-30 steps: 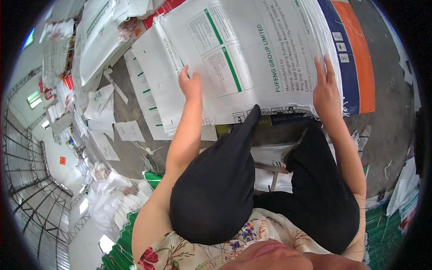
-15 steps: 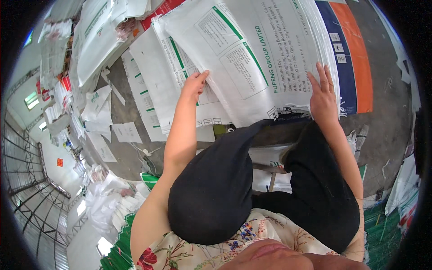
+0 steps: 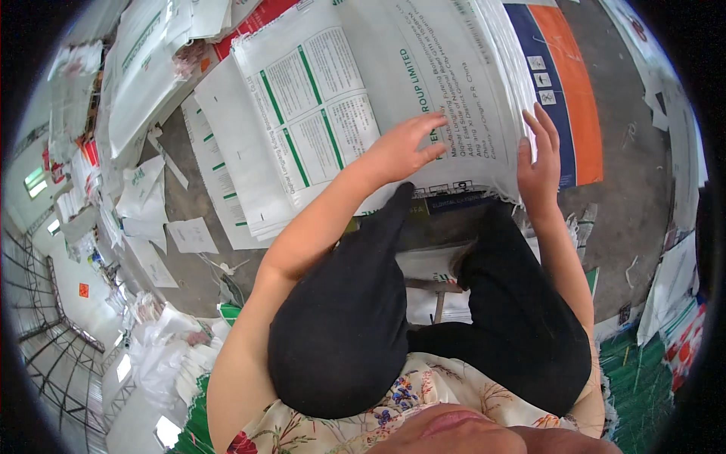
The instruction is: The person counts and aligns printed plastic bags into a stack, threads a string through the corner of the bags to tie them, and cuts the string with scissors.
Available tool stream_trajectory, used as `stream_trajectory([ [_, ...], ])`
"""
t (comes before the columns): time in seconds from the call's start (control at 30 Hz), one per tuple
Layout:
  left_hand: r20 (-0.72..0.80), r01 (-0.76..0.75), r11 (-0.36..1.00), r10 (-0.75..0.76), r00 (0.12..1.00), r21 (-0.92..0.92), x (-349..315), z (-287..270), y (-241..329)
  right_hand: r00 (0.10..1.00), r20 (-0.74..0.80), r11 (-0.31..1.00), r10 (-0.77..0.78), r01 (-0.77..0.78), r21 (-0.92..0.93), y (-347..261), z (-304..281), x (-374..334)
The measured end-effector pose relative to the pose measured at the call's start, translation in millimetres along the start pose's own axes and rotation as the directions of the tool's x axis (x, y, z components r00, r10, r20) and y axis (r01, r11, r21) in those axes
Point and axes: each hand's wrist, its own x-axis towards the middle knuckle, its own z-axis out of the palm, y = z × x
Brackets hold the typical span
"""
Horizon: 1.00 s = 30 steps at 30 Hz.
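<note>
A stack of flat white woven sacks, printed in green and black, lies in front of my knees. My left hand is over the top sack, its fingers stretched toward the right and the thumb apart. It holds nothing; whether it touches the sack I cannot tell. At the stack's right edge is my right hand, fingers spread and pointing away from me, with nothing gripped. The stack's layered edges show beside its fingertips. Under the stack's right side, a blue and orange sack sticks out.
More white sacks are piled at the far left. Loose white pieces lie on the grey floor. Bundled plastic stands at the near left. Green material is at the near right.
My left hand has let go of the top sack's left edge and moved right across it. That sack now lies flatter, its printed left panel uncovered. My right hand stays near the right edge.
</note>
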Motion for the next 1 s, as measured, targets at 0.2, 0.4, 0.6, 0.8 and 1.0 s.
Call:
stream_trajectory([
  [0.2, 0.08, 0.016, 0.648, -0.118, 0.99, 0.762, -26, 39, -33, 0.844, 0.368, 0.826, -0.391, 0.498, -0.264, -22, 29, 0],
  [0.4, 0.099, -0.034, 0.57, -0.083, 0.992, 0.821, -36, 49, -42, 0.693, 0.72, 0.411, -0.036, 0.667, -0.622, 20, 75, -3],
  [0.6, 0.103, -0.039, 0.555, -0.084, 0.991, 0.831, -58, 46, -53, 0.62, 0.781, 0.291, 0.074, 0.736, -0.611, 21, 56, -10],
  [0.8, 0.076, -0.032, 0.576, -0.053, 0.996, 0.817, -63, 43, -59, 0.671, 0.74, 0.323, 0.046, 0.691, -0.647, 16, 53, -43],
  [1.0, 0.055, -0.001, 0.605, -0.071, 0.996, 0.796, -75, 45, -58, 0.611, 0.792, 0.408, 0.005, 0.722, -0.559, 19, 52, -77],
])
